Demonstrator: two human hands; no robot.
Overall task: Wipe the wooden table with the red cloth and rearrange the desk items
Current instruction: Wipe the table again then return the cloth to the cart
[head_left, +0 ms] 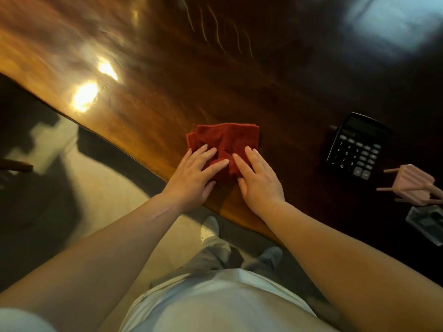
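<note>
Glossy dark-brown wooden table (263, 87), near edge running diagonally from upper left to lower right. Folded red terry cloth (224, 142) flat on table, close to near edge. All places below given relative to cloth.

Left hand (196, 173) on cloth's near-left corner, palm down, flat, fingers spread, fingertips (225, 161) pressing fabric; nothing gripped. Right hand (260, 178) on cloth's near-right part, palm down, flat, fingers spread and resting on fabric; not closed on anything. Index tips of both hands nearly meeting over cloth's middle fold. Far half of cloth uncovered.

Black desk calculator with grey keys (358, 147) well right of cloth, apart from it, on table. Pink ribbed holder with wooden sticks poking out (416, 185) further right and nearer than cloth, lying on its side just beyond calculator. Dark transparent tray-like item (428, 224) at frame's right edge, nearer still; contents too dark to tell.

Bright lamp reflections (85, 95) on table far left of cloth. Far upper table blurred.
</note>
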